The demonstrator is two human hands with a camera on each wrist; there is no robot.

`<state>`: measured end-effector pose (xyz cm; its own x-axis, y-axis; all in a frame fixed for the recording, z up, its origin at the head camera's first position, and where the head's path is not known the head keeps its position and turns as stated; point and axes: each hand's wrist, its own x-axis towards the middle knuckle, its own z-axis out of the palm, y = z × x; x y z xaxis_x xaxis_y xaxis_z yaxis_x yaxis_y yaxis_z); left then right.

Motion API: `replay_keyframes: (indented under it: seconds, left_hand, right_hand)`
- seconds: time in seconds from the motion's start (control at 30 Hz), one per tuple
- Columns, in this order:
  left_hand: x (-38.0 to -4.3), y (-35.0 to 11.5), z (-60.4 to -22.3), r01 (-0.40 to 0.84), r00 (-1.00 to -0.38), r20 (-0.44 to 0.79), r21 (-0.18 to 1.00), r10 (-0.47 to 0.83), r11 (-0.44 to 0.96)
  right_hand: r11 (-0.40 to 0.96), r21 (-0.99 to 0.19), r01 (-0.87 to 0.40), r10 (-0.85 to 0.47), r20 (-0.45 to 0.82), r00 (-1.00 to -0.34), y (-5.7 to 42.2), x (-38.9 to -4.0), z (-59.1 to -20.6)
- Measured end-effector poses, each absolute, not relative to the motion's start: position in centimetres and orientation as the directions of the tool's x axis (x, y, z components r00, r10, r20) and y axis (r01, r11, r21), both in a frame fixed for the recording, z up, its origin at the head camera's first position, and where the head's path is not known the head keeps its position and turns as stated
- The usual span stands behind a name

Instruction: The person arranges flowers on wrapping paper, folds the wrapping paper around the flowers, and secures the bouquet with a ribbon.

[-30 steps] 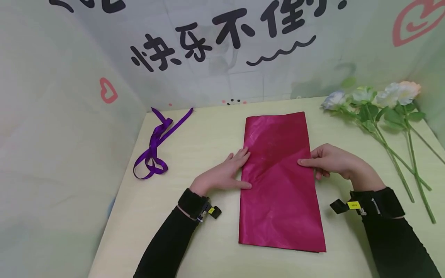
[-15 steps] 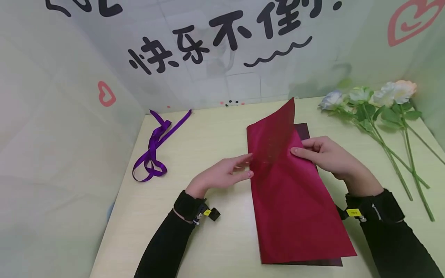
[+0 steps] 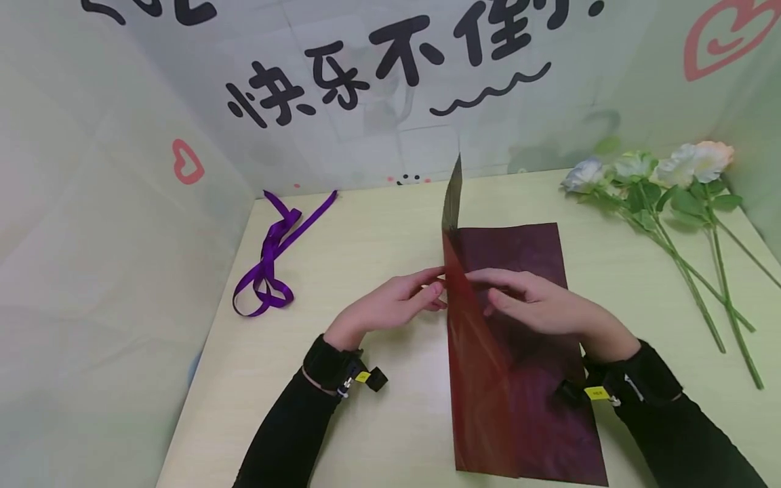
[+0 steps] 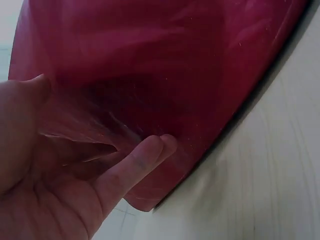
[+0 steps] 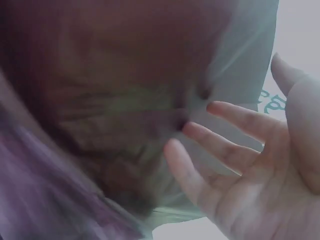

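Note:
A folded magenta sheet of wrapping paper (image 3: 482, 407) lies between my hands. Its upper layer stands raised along the left fold, and the dark inner face (image 3: 518, 247) of the lower layer shows. My left hand (image 3: 390, 303), fingers loosely extended, touches the outside of the raised layer near the fold. In the left wrist view its fingertips (image 4: 167, 144) rest against the glossy paper. My right hand (image 3: 539, 305) is on the inner side, over the lower layer. Spread fingers of the right hand (image 5: 235, 155) reach against the raised layer in the right wrist view.
A looped purple ribbon (image 3: 268, 264) lies at the table's back left. Several artificial flowers (image 3: 692, 166) with long green stems lie on the right. A printed cloth backdrop (image 3: 366, 142) rises behind the pale table (image 3: 366, 434).
My right hand has lifted the paper's upper layer leftward from flat to upright, released its pinch on the edge and moved inside. The sheet has shifted slightly toward me.

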<state>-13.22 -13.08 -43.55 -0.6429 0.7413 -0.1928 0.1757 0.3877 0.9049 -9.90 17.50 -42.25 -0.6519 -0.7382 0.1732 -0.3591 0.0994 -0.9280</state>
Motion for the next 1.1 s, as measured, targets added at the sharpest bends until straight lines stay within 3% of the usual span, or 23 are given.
replay_keyframes:
  seconds: [0.23, 0.37, 0.5, 0.73, 0.97, 1.1]
  left_hand:
    - [-13.0, -13.8, -42.1, -0.082, -0.652, -0.22, 0.972, 0.725, 0.221]
    - [-13.1, -15.1, -41.6, -0.147, -0.681, -0.235, 0.972, 0.694, 0.184]
    - [-13.5, -16.2, -41.5, -0.169, -0.703, -0.262, 0.964, 0.661, 0.203]
    - [-15.0, -18.1, -41.4, -0.154, -0.775, -0.36, 0.904, 0.519, 0.399]
    - [-15.8, -19.7, -42.1, -0.143, -0.779, -0.385, 0.878, 0.495, 0.458]
    - [-16.1, -20.1, -42.5, -0.141, -0.784, -0.398, 0.862, 0.476, 0.487]
  right_hand:
    - [0.226, -0.834, -0.503, -0.764, 0.169, -0.623, 15.2, -9.6, -44.0]
    - [0.275, -0.807, -0.522, -0.764, 0.146, -0.628, 14.9, -9.4, -44.4]
    - [0.365, -0.77, -0.524, -0.75, 0.09, -0.655, 15.2, -9.5, -44.7]
    - [0.627, -0.594, -0.504, -0.657, -0.056, -0.752, 17.0, -10.1, -45.2]
    - [0.792, -0.493, -0.361, -0.524, -0.245, -0.816, 19.2, -11.0, -45.2]
    - [0.823, -0.467, -0.322, -0.483, -0.278, -0.831, 19.7, -11.6, -45.6]
